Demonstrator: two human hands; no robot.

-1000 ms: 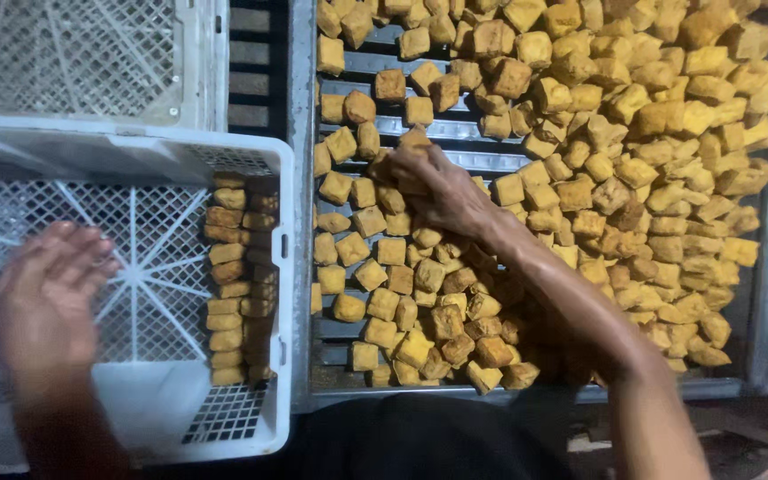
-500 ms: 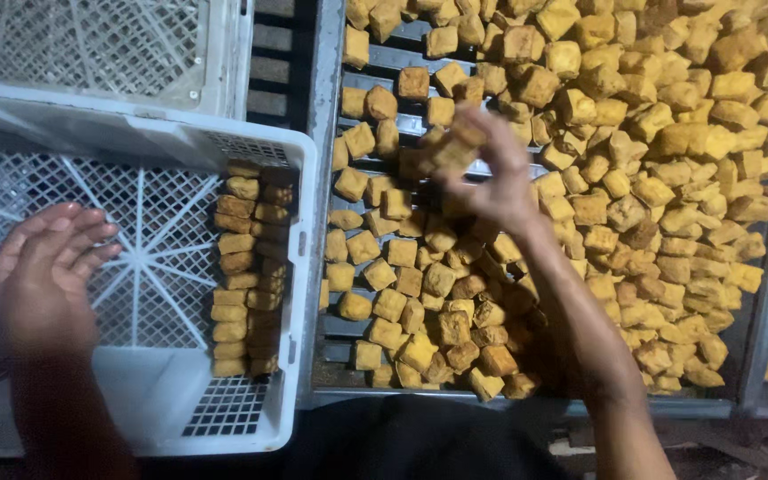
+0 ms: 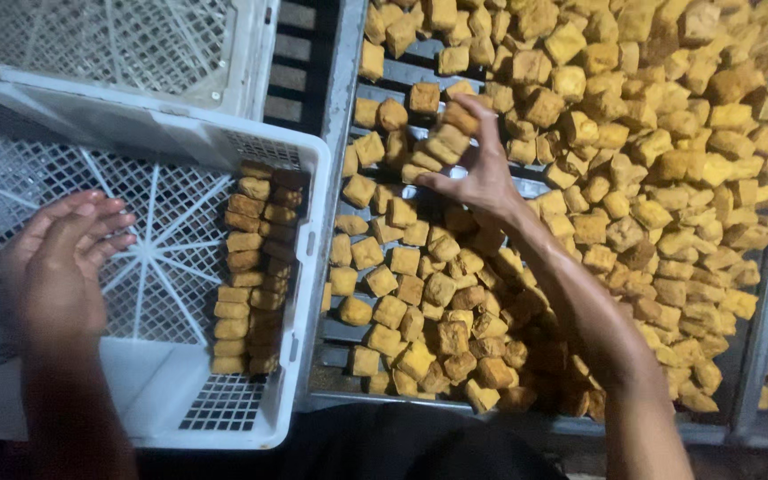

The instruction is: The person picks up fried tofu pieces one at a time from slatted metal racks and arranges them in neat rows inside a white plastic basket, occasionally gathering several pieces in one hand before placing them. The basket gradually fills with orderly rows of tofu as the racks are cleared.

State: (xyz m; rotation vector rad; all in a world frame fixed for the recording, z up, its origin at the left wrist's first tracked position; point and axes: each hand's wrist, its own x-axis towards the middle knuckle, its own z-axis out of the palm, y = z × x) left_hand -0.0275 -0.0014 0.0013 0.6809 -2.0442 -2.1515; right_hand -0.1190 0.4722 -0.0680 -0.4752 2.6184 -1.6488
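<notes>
Near left: left hand [image 3: 60, 258] hovers flat inside the white lattice crate [image 3: 308, 293], fingers spread and slack, holding nothing, palm down over the bare mesh floor.

Just right of it: two neat columns of fried tofu cubes [image 3: 251, 276] stand packed against the crate's right wall, running near to far.

Right of the crate: slatted metal tray [image 3: 335, 133], gaps showing between its bars, carrying a loose single layer of golden-brown cubes [image 3: 411, 302] on its left half and a deep heap [image 3: 660, 151] to the right and far side.

Mid-far: right hand [image 3: 477, 173], lifted over the tray, fingers closed around a short stack of cubes [image 3: 442, 147] lined up edge to edge; the exact count cannot be told.

Judgement on technique: keep the stack squeezed lightly end to end so it travels as one bar; too much pressure would likely crush the soft pieces. Set it down flush beside the existing columns, with the free hand steadying the row.

Far left: a second, empty white crate [image 3: 135, 44].
</notes>
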